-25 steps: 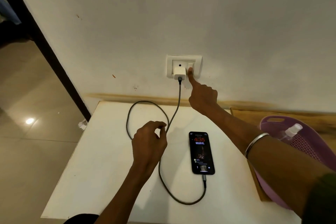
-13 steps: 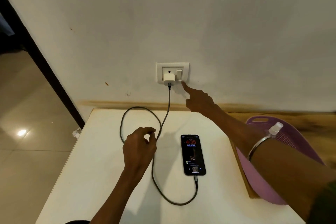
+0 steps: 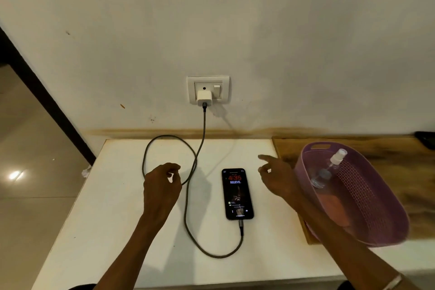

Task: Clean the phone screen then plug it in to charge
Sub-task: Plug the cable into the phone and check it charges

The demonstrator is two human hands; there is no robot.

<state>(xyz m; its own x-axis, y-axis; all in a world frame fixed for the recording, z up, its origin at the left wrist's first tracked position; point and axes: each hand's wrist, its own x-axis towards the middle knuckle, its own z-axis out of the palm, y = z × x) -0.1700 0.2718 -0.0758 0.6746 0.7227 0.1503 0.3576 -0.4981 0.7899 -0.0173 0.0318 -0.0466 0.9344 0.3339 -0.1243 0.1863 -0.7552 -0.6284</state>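
Note:
A black phone (image 3: pixel 237 193) lies face up on the white table (image 3: pixel 113 219) with its screen lit. A dark cable (image 3: pixel 188 207) runs from the phone's bottom end in a loop up to a white charger (image 3: pixel 204 98) plugged into the wall socket plate (image 3: pixel 208 89), beside a switch (image 3: pixel 217 89). My left hand (image 3: pixel 161 188) hovers left of the phone, over the cable loop, fingers loosely curled and holding nothing. My right hand (image 3: pixel 276 178) hangs above the table right of the phone, index finger extended, holding nothing.
A purple plastic basket (image 3: pixel 376 200) stands at the right on a wooden board (image 3: pixel 400 153), holding a clear spray bottle (image 3: pixel 328 168) and an orange cloth (image 3: pixel 332 207). A dark door frame (image 3: pixel 40 92) and tiled floor lie to the left. The wall rises just behind the table.
My right hand has come away from the wall switch and dropped back to just above the table, right of the phone. The left hand has hardly moved. The camera has tilted.

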